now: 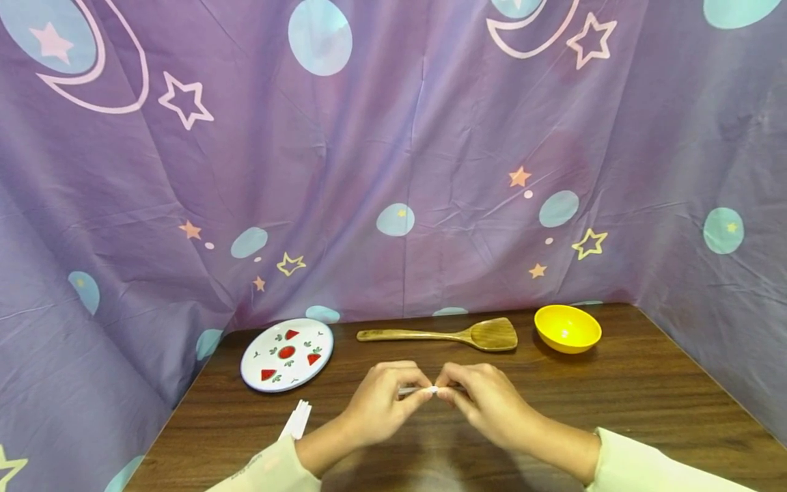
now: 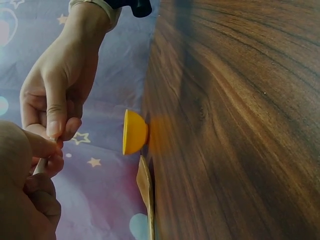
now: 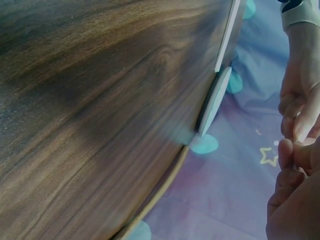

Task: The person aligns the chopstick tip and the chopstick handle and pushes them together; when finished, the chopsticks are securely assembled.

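Note:
Above the middle of the table, my left hand (image 1: 382,404) and right hand (image 1: 492,404) meet fingertip to fingertip. Between them is a thin white stick (image 1: 434,389), mostly hidden by the fingers. The left hand pinches it between thumb and fingers, and part of its length (image 2: 41,166) shows inside that hand in the left wrist view. At its end the right thumb and forefinger pinch the white tip. Several white sticks (image 1: 296,419) lie together on the table by the left forearm, partly covered by the sleeve.
A white plate with watermelon prints (image 1: 310,333) sits at the back left of the brown wooden table (image 1: 652,383). Behind the hands lies a wooden spatula (image 1: 494,335). A yellow bowl (image 1: 567,329) stands back right. A purple curtain (image 1: 356,171) hangs behind.

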Demonstrator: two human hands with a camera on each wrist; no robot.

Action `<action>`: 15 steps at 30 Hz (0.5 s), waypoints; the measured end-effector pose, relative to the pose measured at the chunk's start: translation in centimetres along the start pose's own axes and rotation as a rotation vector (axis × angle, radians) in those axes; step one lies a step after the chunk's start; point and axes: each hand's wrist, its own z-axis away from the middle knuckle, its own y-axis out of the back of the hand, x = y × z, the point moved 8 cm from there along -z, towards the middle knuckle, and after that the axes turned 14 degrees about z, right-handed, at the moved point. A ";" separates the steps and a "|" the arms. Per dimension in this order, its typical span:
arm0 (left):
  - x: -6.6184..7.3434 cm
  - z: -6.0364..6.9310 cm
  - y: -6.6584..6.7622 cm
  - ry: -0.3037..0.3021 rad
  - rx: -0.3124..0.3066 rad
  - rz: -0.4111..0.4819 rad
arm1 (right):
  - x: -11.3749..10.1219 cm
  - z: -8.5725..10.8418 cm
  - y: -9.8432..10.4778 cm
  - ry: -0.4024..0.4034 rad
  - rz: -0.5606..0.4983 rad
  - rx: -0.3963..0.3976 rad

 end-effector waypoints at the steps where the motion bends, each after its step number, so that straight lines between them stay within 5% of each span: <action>1: 0.0 0.0 0.0 -0.005 0.001 -0.004 | 0.0 0.0 0.0 -0.001 -0.002 -0.001; 9: 0.5 0.3 0.2 -0.070 0.004 -0.027 | -0.1 -0.1 -0.5 -0.008 -0.021 -0.032; 15: 0.0 0.3 0.0 -0.024 -0.009 -0.034 | 0.0 -0.2 -0.6 -0.010 -0.044 -0.057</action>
